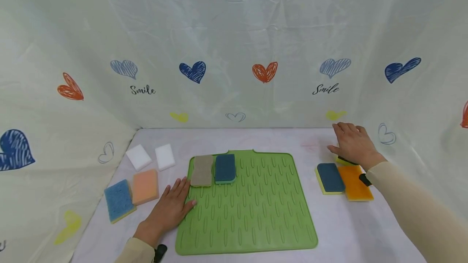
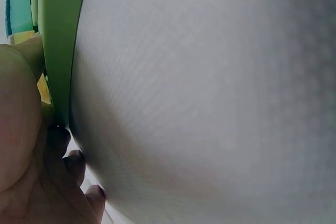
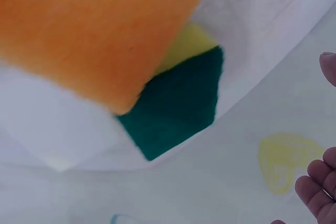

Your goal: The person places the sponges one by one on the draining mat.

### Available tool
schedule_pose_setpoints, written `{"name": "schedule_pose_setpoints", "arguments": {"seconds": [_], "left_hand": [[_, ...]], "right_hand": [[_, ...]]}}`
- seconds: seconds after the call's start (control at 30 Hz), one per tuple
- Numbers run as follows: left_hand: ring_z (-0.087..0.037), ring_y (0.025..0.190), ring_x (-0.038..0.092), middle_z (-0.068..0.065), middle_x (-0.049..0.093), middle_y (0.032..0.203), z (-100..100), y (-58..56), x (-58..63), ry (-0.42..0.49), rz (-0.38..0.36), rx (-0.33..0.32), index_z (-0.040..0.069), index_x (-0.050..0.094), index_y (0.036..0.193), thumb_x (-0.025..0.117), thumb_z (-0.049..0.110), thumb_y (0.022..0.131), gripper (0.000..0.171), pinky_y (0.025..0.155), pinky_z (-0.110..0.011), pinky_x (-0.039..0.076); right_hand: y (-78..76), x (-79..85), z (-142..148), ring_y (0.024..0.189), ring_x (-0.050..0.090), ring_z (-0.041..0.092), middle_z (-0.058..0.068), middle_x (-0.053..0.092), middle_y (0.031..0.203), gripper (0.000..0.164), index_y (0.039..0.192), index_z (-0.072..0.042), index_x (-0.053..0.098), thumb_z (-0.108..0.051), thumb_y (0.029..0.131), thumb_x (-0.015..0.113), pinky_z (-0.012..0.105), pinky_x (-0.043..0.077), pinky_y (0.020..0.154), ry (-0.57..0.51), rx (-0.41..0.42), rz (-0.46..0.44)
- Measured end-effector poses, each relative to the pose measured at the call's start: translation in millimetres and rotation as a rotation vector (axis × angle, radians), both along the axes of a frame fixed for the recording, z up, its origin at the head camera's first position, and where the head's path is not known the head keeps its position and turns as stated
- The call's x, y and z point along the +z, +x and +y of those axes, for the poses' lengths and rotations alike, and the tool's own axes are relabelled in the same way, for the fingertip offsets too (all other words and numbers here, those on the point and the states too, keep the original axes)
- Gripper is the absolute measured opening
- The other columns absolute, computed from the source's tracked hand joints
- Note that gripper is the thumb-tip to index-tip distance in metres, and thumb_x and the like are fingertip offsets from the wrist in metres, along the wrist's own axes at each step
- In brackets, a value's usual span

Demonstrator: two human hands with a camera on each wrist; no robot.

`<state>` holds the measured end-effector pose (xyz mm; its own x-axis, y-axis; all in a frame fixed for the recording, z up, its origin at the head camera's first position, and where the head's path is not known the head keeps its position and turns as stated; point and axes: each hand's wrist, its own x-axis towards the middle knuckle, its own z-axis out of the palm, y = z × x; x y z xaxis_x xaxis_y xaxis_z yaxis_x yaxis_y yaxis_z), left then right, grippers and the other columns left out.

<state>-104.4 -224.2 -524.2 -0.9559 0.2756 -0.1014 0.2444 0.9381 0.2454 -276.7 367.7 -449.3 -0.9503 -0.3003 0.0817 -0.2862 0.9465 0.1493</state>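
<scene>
My left hand (image 1: 170,208) (image 2: 23,145) lies with extended fingers at the left edge of a green ridged mat (image 1: 252,214) (image 2: 60,40). On that mat, a beige sponge (image 1: 202,171) and a blue-and-teal sponge (image 1: 225,168) sit side by side at the upper left. Above the right-hand sponges reaches my right hand (image 1: 354,143) (image 3: 320,187), its fingers extended and nothing held. Under it is a dark green and yellow scouring sponge (image 1: 345,161) (image 3: 178,103), mostly hidden in the head view. Beside that are an orange sponge (image 1: 354,184) (image 3: 100,30) and a dark blue-and-yellow sponge (image 1: 330,178).
Left of the mat lie two white sponges (image 1: 138,157) (image 1: 165,157), a peach sponge (image 1: 145,186) and a blue-and-yellow sponge (image 1: 120,201). A heart-printed curtain (image 1: 234,31) hangs behind and around the white table (image 1: 234,137).
</scene>
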Motion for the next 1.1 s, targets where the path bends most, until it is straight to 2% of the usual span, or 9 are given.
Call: {"name": "schedule_pose_setpoints", "arguments": {"seconds": [0.23, 0.43, 0.53, 0.83, 0.97, 1.1], "left_hand": [[-0.047, 0.158, 0.028, -0.026, 0.031, 0.169, -0.6, -0.3, -0.5, -0.001, 0.002, 0.003, -0.007, 0.035, 0.161, 0.053, 0.043, 0.11, 0.073, 0.124, -0.068, 0.026], [-0.047, 0.158, 0.027, -0.026, 0.03, 0.17, 0.0, 0.0, -1.8, 0.005, 0.001, 0.003, -0.006, 0.034, 0.161, 0.053, 0.043, 0.111, 0.073, 0.124, -0.068, 0.026], [-0.047, 0.158, 0.027, -0.026, 0.031, 0.17, -0.1, 0.1, -2.7, 0.007, 0.003, 0.002, -0.007, 0.035, 0.161, 0.053, 0.043, 0.111, 0.073, 0.124, -0.068, 0.026], [-0.047, 0.158, 0.028, -0.026, 0.032, 0.169, -0.6, 0.0, -1.8, 0.007, 0.01, 0.003, -0.006, 0.035, 0.161, 0.053, 0.044, 0.11, 0.074, 0.124, -0.068, 0.026], [-0.047, 0.157, 0.028, -0.026, 0.032, 0.169, -0.1, -0.1, -1.1, 0.014, 0.012, 0.0, -0.006, 0.035, 0.161, 0.053, 0.044, 0.11, 0.073, 0.124, -0.068, 0.026], [-0.047, 0.158, 0.028, -0.026, 0.032, 0.169, -0.8, -0.5, -2.6, 0.015, 0.018, -0.001, -0.006, 0.036, 0.161, 0.052, 0.045, 0.11, 0.074, 0.124, -0.068, 0.026]], "right_hand": [[1.8, -7.9, 32.0, 0.13, 0.046, 0.056, 0.036, 0.048, 0.144, 0.088, 0.144, 0.013, 0.046, -0.042, 0.088, 0.086, 0.078, 0.034, 0.111, 0.008, -0.034, 0.025], [11.4, -16.2, 55.2, 0.13, 0.045, 0.057, 0.039, 0.047, 0.144, 0.096, 0.145, 0.015, 0.042, -0.045, 0.086, 0.087, 0.08, 0.035, 0.109, 0.066, -0.09, -0.024], [15.0, -16.5, 56.5, 0.133, 0.043, 0.058, 0.039, 0.044, 0.147, 0.098, 0.148, 0.015, 0.041, -0.049, 0.087, 0.085, 0.079, 0.032, 0.112, 0.056, -0.092, -0.051], [28.9, -19.2, 29.5, 0.142, 0.036, 0.054, 0.034, 0.042, 0.155, 0.095, 0.154, 0.008, 0.042, -0.059, 0.094, 0.073, 0.075, 0.022, 0.12, -0.051, 0.017, -0.148], [41.8, -24.6, 23.0, 0.144, 0.038, 0.05, 0.029, 0.044, 0.157, 0.096, 0.156, 0.002, 0.044, -0.069, 0.095, 0.065, 0.073, 0.023, 0.121, -0.079, 0.072, -0.194], [56.5, -27.8, 20.3, 0.144, 0.039, 0.048, 0.026, 0.045, 0.157, 0.1, 0.156, -0.002, 0.044, -0.077, 0.092, 0.062, 0.072, 0.024, 0.12, -0.103, 0.116, -0.217]]}}
